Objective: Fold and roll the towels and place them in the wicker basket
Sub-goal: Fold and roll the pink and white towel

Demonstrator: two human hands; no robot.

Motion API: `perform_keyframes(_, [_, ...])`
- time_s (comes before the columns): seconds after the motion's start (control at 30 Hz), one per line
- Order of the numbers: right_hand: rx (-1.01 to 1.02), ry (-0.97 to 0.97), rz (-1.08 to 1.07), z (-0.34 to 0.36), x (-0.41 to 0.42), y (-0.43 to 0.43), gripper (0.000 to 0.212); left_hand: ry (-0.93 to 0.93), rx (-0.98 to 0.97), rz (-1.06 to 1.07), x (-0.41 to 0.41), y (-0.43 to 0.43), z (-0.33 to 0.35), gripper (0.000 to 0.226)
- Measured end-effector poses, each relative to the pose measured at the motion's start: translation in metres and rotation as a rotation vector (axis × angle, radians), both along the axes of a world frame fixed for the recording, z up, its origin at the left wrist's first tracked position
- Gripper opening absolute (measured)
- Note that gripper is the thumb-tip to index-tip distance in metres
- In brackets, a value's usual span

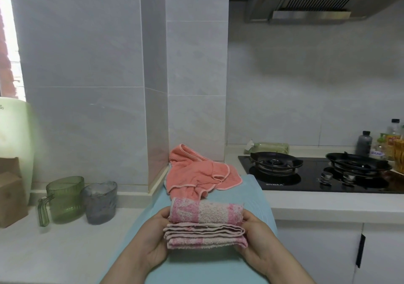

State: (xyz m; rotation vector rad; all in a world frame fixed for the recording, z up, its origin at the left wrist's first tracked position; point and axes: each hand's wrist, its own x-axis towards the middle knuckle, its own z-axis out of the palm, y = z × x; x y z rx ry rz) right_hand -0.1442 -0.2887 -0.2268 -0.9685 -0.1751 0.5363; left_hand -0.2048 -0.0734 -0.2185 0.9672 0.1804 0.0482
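White kitchen counter (65, 251) runs under tiled walls in the head view, with a pale blue mat (258, 196) laid over it as a working surface. On that mat, directly before the person, lies the pink-and-white towel (205, 224). It is folded into a narrow band, its far portion wound into a roll and its near layers lying flat.

The left hand (157, 235) and right hand (258, 240) grip the towel's two ends, thumbs up against the roll. I judge this keeps the edges square while the roll is wound, so the rolling step seems partway done. Most of the fingers are tucked beneath the cloth and cannot be made out singly.

Behind it a coral towel (196, 174) lies crumpled against the wall corner, apparently waiting its turn. A green jug (65, 198) and a grey jug (99, 202) stand well off to the left, and a gas hob (306, 174) sits to the right.

No wicker basket shows anywhere in view. The forearms are cut off at the bottom edge, and the bottles at the far right are too blurred to read.
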Motion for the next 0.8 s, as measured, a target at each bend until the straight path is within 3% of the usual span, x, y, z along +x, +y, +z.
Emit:
perform_keyframes(0.2, [-0.004, -0.017, -0.015, -0.005, 0.003, 0.0, 0.052, 0.037, -0.033, -0.011, 0.0, 0.001, -0.002, 0.041])
perform_keyframes(0.33, [0.022, -0.033, -0.059, -0.004, 0.0, 0.003, 0.026, -0.035, -0.034, 0.082, 0.0, 0.001, -0.007, 0.03])
perform_keyframes(0.37, [-0.004, -0.057, -0.09, -0.005, -0.001, 0.004, 0.031, -0.048, -0.021, 0.093, -0.001, 0.0, -0.008, 0.026])
perform_keyframes(0.47, [-0.176, -0.247, -0.163, -0.006, -0.005, 0.007, 0.032, -0.08, 0.218, 0.116, -0.002, -0.005, -0.012, 0.02])
perform_keyframes(0.53, [-0.254, -0.358, -0.225, -0.011, -0.005, 0.006, 0.022, -0.114, 0.341, 0.16, 0.0, -0.005, -0.017, 0.051])
perform_keyframes(0.6, [-0.288, -0.404, -0.275, -0.013, -0.004, 0.005, 0.047, -0.155, 0.434, 0.204, 0.0, -0.004, -0.019, 0.083])
perform_keyframes(0.63, [-0.294, -0.418, -0.282, -0.012, -0.004, 0.005, 0.062, -0.173, 0.498, 0.229, 0.001, -0.003, -0.02, 0.089])
perform_keyframes(0.7, [-0.355, -0.448, -0.282, -0.01, -0.006, 0.006, 0.073, -0.205, 0.654, 0.272, 0.0, -0.004, -0.021, 0.079])
perform_keyframes(0.8, [-0.522, -0.482, -0.235, -0.006, -0.009, 0.007, 0.057, -0.161, 0.815, 0.247, -0.005, -0.011, -0.016, 0.063])
